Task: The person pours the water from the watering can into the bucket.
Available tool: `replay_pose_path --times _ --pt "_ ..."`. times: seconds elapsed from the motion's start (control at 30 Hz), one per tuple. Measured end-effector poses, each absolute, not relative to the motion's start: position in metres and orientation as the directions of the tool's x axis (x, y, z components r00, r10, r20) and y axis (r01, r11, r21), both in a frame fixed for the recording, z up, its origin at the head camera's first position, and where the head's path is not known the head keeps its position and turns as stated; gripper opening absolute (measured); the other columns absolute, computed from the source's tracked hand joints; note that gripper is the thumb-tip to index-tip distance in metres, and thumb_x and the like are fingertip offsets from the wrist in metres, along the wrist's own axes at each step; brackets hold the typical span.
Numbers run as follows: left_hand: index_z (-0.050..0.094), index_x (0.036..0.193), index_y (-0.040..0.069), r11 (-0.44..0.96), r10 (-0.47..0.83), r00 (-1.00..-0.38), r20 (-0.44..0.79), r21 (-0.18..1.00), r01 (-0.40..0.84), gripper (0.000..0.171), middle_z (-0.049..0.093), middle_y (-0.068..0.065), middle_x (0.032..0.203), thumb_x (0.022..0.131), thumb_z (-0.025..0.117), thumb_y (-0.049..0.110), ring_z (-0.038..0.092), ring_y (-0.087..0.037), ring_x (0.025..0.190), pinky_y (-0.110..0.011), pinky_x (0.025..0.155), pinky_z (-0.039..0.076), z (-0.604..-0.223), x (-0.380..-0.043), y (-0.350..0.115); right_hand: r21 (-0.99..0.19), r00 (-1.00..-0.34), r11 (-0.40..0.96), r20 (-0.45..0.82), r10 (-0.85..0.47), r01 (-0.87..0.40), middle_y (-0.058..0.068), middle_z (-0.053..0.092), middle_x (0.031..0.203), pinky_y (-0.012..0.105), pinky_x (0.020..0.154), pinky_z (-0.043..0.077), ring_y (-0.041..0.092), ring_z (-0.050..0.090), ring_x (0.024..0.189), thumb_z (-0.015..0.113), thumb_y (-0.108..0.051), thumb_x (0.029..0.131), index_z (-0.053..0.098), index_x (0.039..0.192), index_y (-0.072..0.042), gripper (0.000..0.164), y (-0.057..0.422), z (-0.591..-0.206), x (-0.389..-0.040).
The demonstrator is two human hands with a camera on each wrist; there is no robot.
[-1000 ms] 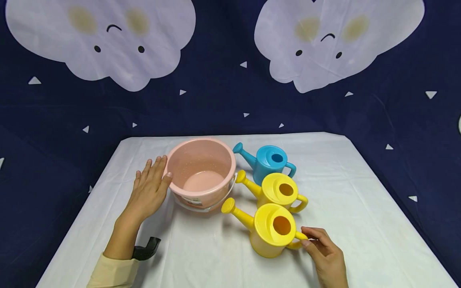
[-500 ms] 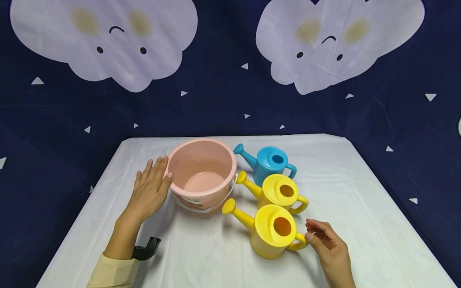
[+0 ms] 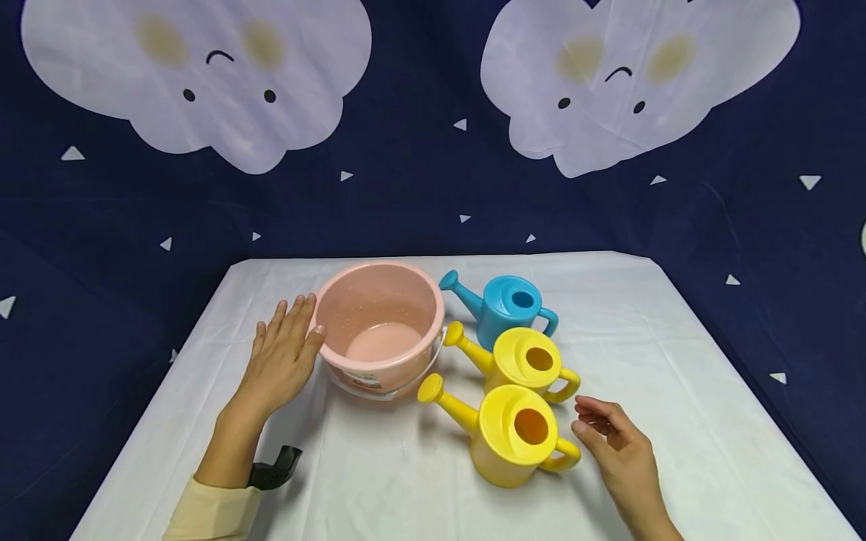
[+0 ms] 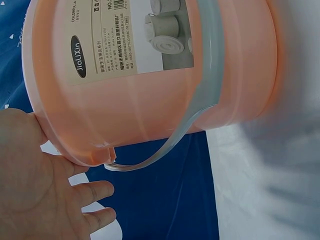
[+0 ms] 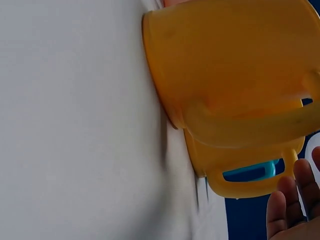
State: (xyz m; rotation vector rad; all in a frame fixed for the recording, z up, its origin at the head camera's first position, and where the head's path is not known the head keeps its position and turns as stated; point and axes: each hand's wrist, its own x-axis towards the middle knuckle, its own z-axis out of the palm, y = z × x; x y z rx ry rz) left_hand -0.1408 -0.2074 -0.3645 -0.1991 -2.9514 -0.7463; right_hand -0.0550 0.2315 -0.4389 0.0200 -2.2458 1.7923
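As the left hand [image 3: 280, 368] rests straight-fingered against a pink bucket [image 3: 379, 300], apparently steadying it, the empty right hand [image 3: 625, 458], thumb and fingers parted, hovers by 2 yellow watering cans [image 3: 497, 443] lined up before 1 blue watering can [image 3: 494, 323] beside the bucket, where gripping would call for curling around a handle [image 3: 572, 455]
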Motion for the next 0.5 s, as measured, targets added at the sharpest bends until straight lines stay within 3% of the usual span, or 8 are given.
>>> replay_pose_path --times 0.3,0.5 --pt "0.005 0.153 0.018 0.878 0.103 -0.988 0.116 0.456 0.145 0.063 0.009 -0.016 0.159 0.101 0.018 0.051 -0.005 -0.036 0.148 -0.063 0.114 -0.005 -0.364 -0.141 -0.207 -0.932 -0.950 0.310 0.253 0.184 -0.188 0.006 0.060 0.105 0.011 0.080 0.046 0.011 0.056 0.094 0.064 0.004 0.085 0.057 0.119 0.009 0.035 0.234 -0.434 -0.067" --pt "0.005 0.153 0.018 0.876 0.100 -0.988 0.118 0.460 0.143 0.063 0.009 -0.016 0.159 0.101 0.018 0.050 -0.005 -0.035 0.148 -0.062 0.114 -0.006 -0.364 -0.141 -0.207 -0.910 -0.944 0.366 0.273 0.185 -0.192 0.009 0.060 0.108 0.010 0.079 0.046 0.008 0.057 0.094 0.067 0.001 0.084 0.057 0.122 0.003 0.039 0.236 -0.431 -0.075"
